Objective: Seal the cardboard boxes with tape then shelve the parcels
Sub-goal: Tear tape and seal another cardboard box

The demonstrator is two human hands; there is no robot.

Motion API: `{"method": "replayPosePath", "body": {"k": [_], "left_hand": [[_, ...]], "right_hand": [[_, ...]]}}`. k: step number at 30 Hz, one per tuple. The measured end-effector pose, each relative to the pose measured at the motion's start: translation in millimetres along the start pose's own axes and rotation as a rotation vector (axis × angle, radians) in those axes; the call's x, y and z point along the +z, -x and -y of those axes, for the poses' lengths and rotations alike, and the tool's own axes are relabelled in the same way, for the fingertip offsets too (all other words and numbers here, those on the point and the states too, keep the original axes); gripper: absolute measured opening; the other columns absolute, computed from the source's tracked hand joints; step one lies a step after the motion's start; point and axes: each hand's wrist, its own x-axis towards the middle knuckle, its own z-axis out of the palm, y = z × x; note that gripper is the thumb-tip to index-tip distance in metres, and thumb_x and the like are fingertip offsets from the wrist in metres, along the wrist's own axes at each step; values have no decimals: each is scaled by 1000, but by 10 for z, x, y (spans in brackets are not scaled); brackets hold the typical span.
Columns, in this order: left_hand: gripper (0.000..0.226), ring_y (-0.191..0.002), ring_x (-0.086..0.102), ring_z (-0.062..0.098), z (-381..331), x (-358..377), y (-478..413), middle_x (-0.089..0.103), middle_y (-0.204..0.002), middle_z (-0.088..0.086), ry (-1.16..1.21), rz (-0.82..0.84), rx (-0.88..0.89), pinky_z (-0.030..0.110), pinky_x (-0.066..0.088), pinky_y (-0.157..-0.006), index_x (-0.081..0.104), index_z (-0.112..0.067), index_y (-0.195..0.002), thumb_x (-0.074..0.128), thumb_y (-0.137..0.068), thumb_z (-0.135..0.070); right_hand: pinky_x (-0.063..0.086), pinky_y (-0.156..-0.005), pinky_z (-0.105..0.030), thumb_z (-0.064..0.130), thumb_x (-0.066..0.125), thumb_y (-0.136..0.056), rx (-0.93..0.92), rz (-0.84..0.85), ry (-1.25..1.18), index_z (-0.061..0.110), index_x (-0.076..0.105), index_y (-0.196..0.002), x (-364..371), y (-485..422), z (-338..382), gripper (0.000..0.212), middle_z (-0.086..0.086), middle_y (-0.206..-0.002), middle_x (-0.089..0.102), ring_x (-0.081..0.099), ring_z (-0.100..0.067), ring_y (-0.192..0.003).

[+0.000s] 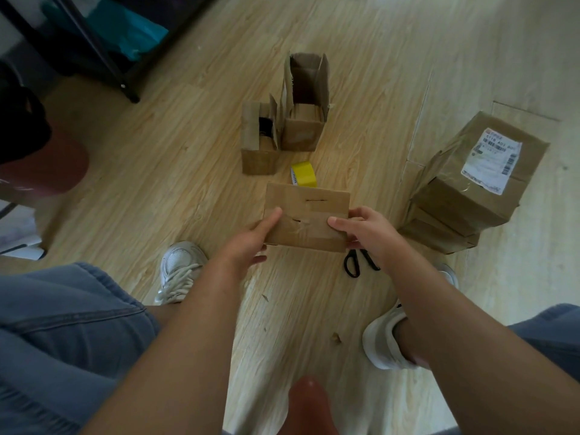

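A small cardboard box (309, 211) with closed flaps is held above the wooden floor between both hands. My left hand (255, 240) grips its left side, thumb on top. My right hand (361, 227) grips its right side, thumb across the top flap. Just beyond the box a yellow tape roll (303, 173) lies on the floor. Two open boxes stand farther off: a short one (259, 146) with a dark item inside and a taller one (306, 114) with raised flaps. Black scissors (356, 263) lie on the floor under my right wrist.
A stack of taped parcels (470, 189) with a white shipping label stands at the right. A black metal rack (103, 54) with a teal bag is at the upper left. My white shoes (179, 271) and jeans frame the lower view.
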Motion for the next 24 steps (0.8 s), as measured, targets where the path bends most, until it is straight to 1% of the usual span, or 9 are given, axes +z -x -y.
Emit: {"method": "replayPosePath", "body": {"k": [3, 6, 10, 12, 14, 17, 20, 22, 24], "left_hand": [[96, -115, 56, 20, 66, -10, -62, 59, -129, 2, 4, -69, 34, 35, 48, -95, 53, -18, -135, 74, -58, -71], [76, -109, 58, 19, 136, -30, -112, 60, -120, 2, -21, -109, 0, 37, 49, -94, 56, -17, -125, 78, -68, -61], [67, -106, 58, 22, 281, -73, -290, 61, -118, 3, -3, -212, -35, 38, 47, -93, 61, -11, -118, 80, -71, -55], [73, -106, 59, 23, 327, -76, -368, 62, -122, 6, -3, -280, -19, 39, 48, -92, 59, -9, -119, 82, -69, -55], [81, -114, 57, 25, 338, -48, -417, 57, -132, 8, -70, -298, -11, 37, 46, -92, 52, -8, -131, 79, -72, -57], [78, -125, 52, 26, 299, 1, -444, 50, -142, 7, -241, -307, 42, 30, 38, -88, 40, -8, -144, 69, -86, -51], [71, -121, 54, 24, 234, -13, -526, 53, -137, 5, -391, -261, 119, 28, 39, -84, 43, -10, -142, 71, -86, -45], [69, -119, 56, 26, 182, -33, -585, 55, -135, 8, -488, -223, 124, 30, 43, -86, 46, -10, -138, 74, -84, -42], [67, -118, 56, 28, 148, -53, -660, 56, -134, 11, -545, -209, 96, 34, 46, -90, 48, -9, -136, 75, -84, -41]], "right_hand": [[58, -92, -41, 34, 81, -82, 66, 16, 34, 11, 51, -131, 40, -35, -78, 62, -6, -113, 67, 70, -22, -96], [60, -86, -38, 31, 82, -81, 82, 25, 86, 24, 33, -149, 111, -67, -177, 84, -5, -122, 61, 69, -22, -96], [57, -69, -26, 35, 76, -87, 115, 68, 238, 24, 49, -136, 239, -85, -301, 57, 3, -103, 67, 70, -14, -87], [57, -78, -29, 39, 73, -89, 121, 86, 321, 25, 51, -134, 298, -97, -367, 52, 6, -103, 67, 68, -13, -93], [55, -88, -33, 39, 72, -89, 126, 111, 356, 23, 49, -138, 349, -131, -437, 57, 5, -110, 67, 66, -15, -102], [53, -88, -32, 39, 71, -90, 148, 135, 406, 22, 49, -139, 418, -174, -490, 56, 4, -114, 67, 64, -14, -105], [54, -90, -34, 35, 67, -93, 166, 169, 459, 21, 55, -135, 456, -229, -482, 46, 6, -106, 66, 64, -14, -100], [50, -88, -30, 36, 64, -96, 172, 159, 484, 19, 50, -141, 455, -286, -419, 49, 3, -115, 64, 62, -15, -105], [47, -89, -30, 35, 59, -100, 173, 88, 490, 15, 44, -146, 436, -409, -314, 53, -4, -128, 61, 59, -20, -113]]}}
